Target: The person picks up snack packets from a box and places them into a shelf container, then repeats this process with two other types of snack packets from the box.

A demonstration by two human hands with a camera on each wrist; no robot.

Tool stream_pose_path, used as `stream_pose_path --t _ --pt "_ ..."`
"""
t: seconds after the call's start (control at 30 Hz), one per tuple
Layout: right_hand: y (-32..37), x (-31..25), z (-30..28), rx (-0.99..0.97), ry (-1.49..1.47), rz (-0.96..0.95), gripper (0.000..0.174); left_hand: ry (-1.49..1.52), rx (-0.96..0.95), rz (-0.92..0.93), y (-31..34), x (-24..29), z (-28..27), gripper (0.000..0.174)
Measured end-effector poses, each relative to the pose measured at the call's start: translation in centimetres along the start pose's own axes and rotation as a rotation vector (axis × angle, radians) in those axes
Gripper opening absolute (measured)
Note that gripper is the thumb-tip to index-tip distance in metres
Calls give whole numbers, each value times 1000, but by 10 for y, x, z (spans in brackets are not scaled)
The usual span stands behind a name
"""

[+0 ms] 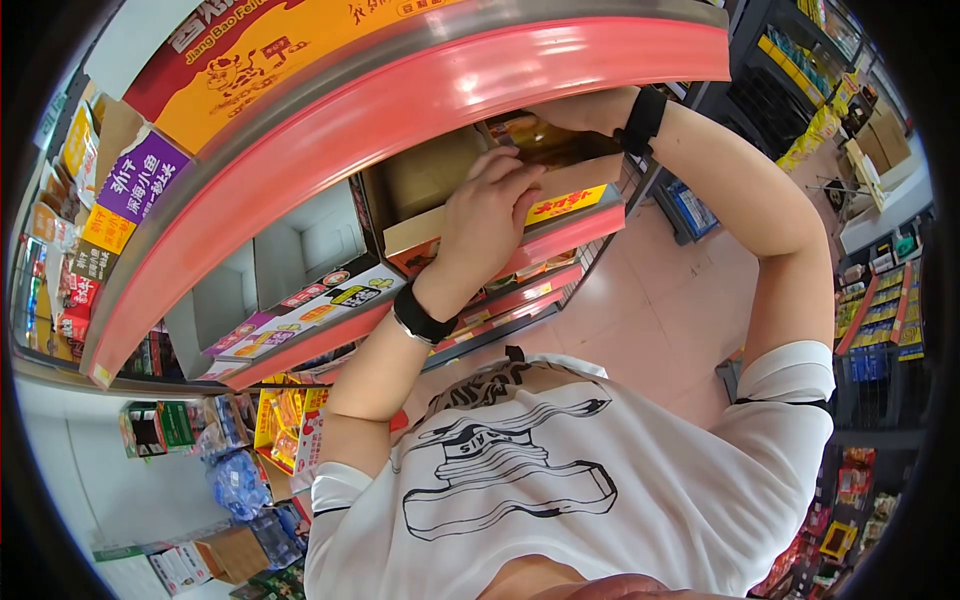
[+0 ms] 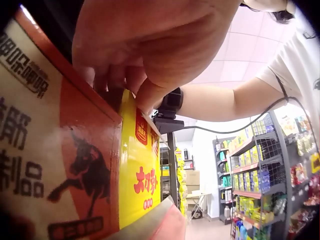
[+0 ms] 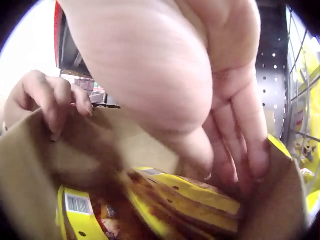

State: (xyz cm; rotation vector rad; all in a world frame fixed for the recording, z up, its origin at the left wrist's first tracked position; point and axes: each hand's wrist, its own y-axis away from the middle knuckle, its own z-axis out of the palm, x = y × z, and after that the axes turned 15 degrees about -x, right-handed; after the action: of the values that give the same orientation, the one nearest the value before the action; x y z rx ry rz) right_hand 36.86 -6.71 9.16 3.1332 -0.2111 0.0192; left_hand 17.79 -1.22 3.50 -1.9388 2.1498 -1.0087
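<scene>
My left hand [image 1: 485,215] grips the top edge of a cardboard display box [image 1: 590,182] on the shelf. In the right wrist view its fingers [image 3: 61,97] bend over the cardboard wall. The box's yellow printed front [image 2: 136,175] shows in the left wrist view. Inside lie snack packets [image 3: 195,197] with yellow header strips and barcodes. My right hand [image 3: 220,85] reaches down into this box, fingers fairly straight, the tips beside the packets and near the far wall. In the head view this right hand [image 1: 595,108] is partly hidden under the upper shelf.
A red-edged upper shelf [image 1: 450,90] curves close above both hands. Left of the box stand an open brown carton [image 1: 410,180] and white-fronted cartons [image 1: 310,240]. A wire mesh side [image 3: 302,105] borders the box. Stocked racks [image 1: 880,310] stand across the tiled floor.
</scene>
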Motion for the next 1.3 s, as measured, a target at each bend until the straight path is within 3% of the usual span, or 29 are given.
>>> stream_pose_path --t 0.07,0.1,0.17,0.2,0.27,0.33,0.47,0.5,0.57,0.63,0.7,1.2,1.3 --pt "-6 0 3 217 -272 -83 18 1 2 -1 0 1 -1 22" --pt "-13 8 10 218 -271 -88 18 -2 5 -3 0 1 -1 22" --pt "-26 25 23 105 172 -251 16 5 -3 3 0 1 -1 22" --pt "-24 17 15 107 172 -251 16 4 -4 3 0 1 -1 22" --pt "-18 -7 -11 -463 526 -162 18 7 -7 4 0 1 -1 22" --pt "-20 -4 -2 -452 510 -180 20 8 0 1 0 2 0 22" --pt "-42 13 51 -407 455 -242 51 -1 26 -3 0 2 2 20" --pt "-53 8 57 -396 318 -101 60 -3 27 1 0 2 1 20" --pt "-59 17 61 -447 335 -177 53 29 7 -13 0 2 1 22" --pt "-33 -3 24 -502 349 -255 46 36 4 -19 0 2 1 22" --pt "12 -29 -25 -221 342 -366 33 44 0 -24 0 2 1 22" --pt "37 1 -27 269 295 -195 25 69 -62 -20 0 -2 -3 23" --pt "40 4 -28 363 286 -166 24 85 -79 -21 2 -1 -5 37"
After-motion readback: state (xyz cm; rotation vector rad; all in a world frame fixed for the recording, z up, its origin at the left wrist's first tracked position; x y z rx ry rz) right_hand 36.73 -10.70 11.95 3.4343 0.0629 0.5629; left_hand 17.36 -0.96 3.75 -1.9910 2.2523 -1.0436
